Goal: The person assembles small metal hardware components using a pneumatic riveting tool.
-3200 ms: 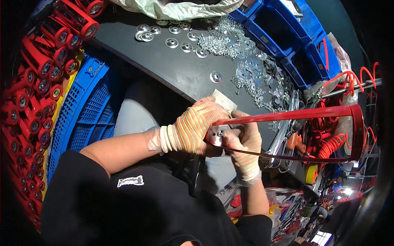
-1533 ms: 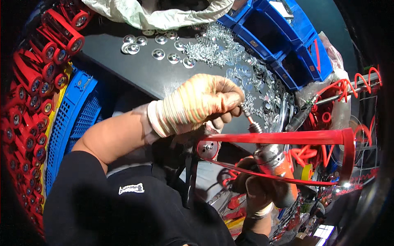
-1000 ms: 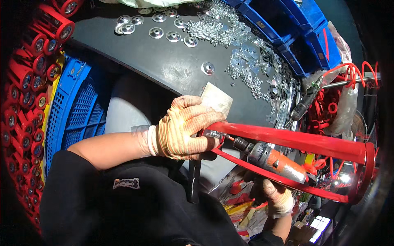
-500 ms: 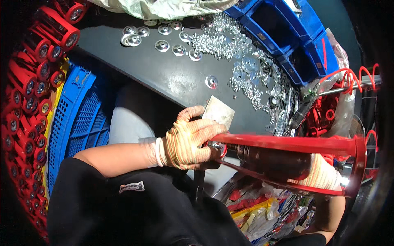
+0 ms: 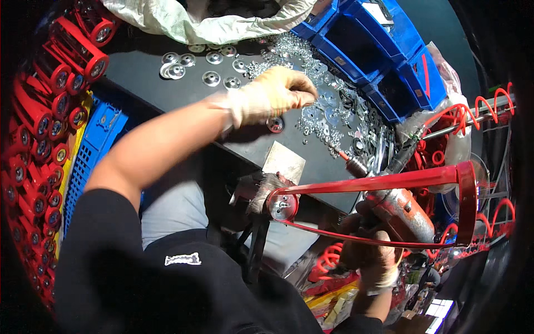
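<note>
At nine o'clock, rows of red rollers (image 5: pixel 39 117) are stacked along the rim, with a blue crate (image 5: pixel 94 145) just beside them. A dark table (image 5: pixel 183 106) carries loose dished washers (image 5: pixel 192 67) at eleven o'clock and a pale sack (image 5: pixel 211 19) at twelve. The gloved left hand (image 5: pixel 272 94) is stretched over the table, fingers pinched together above the heap of metal washers (image 5: pixel 334 106); whether a piece is held cannot be told. A single washer (image 5: pixel 275 124) lies just below it. A red frame (image 5: pixel 384 209) is clamped at centre. At four o'clock the right hand (image 5: pixel 372 250) is wrapped around an orange power driver (image 5: pixel 400 211). Blue bins (image 5: pixel 378 50) are set at one o'clock.
</note>
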Motion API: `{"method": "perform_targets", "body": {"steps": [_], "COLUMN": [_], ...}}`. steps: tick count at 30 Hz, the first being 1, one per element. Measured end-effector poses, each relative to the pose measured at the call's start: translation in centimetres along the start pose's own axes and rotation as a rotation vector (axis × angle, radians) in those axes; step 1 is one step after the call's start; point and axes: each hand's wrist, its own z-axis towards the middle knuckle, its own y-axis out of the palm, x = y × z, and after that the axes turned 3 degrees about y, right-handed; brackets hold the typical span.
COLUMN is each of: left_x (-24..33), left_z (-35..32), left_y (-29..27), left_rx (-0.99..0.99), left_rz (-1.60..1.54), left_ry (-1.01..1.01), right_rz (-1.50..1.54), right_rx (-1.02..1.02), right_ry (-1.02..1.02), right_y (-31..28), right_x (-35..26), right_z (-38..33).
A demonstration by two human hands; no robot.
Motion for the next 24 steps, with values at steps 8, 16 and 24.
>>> {"method": "perform_targets", "body": {"steps": [8, 16, 24], "left_x": [4.8, 6.3, 6.0], "left_z": [-7.3, -8.5, -8.0], "left_y": [3.7, 4.0, 3.8], "left_rx": [-0.11, -0.046, -0.217], "left_rz": [-1.277, -1.274, -0.912], "left_ry": [-0.071, -0.105, -0.183], "right_rz": [0.158, 0.049, 0.055], "right_rx": [-0.198, -0.149, -0.083], "right_ry": [-0.013, -0.042, 0.242], "right_y": [0.6, 0.9, -3.9], "right_x": [1.7, 1.6, 6.0], "right_z": [0.1, -0.8, -1.2]}}
